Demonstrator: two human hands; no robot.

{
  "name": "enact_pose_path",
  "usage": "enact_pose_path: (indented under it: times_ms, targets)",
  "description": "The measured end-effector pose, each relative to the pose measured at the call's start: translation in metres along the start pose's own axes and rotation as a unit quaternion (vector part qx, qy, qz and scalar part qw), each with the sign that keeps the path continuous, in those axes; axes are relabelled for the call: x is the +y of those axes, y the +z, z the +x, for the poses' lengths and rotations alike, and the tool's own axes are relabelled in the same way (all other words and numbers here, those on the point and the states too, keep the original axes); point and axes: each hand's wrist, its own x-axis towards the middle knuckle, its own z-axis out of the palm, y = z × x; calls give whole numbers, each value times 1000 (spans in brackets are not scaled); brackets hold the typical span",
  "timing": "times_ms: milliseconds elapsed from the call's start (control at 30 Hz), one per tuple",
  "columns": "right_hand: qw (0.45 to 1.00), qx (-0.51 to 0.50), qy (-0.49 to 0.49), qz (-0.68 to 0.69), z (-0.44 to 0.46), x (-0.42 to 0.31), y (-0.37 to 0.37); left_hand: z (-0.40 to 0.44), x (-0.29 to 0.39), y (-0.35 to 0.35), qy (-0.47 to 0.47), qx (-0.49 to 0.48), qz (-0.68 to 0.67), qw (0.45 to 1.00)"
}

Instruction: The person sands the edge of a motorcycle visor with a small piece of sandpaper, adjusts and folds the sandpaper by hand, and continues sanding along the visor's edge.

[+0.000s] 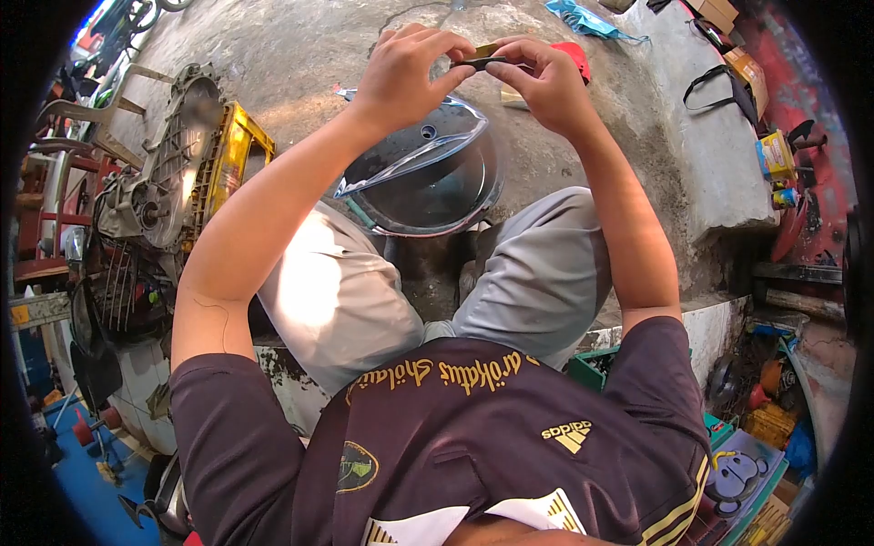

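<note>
In front of me, both hands hold a small dark, narrow piece (475, 64) with a yellowish flat part (485, 51) along it. I cannot make out its exact kind. My left hand (410, 73) pinches its left end between thumb and fingers. At its right end, the thumb and fingers of my right hand (543, 82) are closed on it. Below the hands stands a round dark basin (492, 187) with liquid in it. A clear plastic bag (382, 166) with a dark area lies across its upper left part. Beside my right hand is a red object (574, 59), partly hidden.
To the left, a metal engine casing (196, 118) leans by a yellow crate (238, 150), near a chair (100, 114). A blue face mask (590, 20) lies on the concrete floor (300, 55). At right are a low ledge (724, 173), a black strap (715, 86) and a yellow box (775, 156).
</note>
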Motion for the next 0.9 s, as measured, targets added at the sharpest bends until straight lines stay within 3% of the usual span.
enact_pose_path:
  times_ms: [200, 500, 900]
  targets:
    - [998, 3, 51, 43, 1, -10, -1, 3, 9, -2, 69, 63, 72, 993]
    - [994, -34, 78, 74, -1, -12, -1, 2, 10, -4, 130, 56, 115, 983]
    - [992, -69, 84, 70, 1, -12, -3, 2, 9, -3, 134, 30, 99, 986]
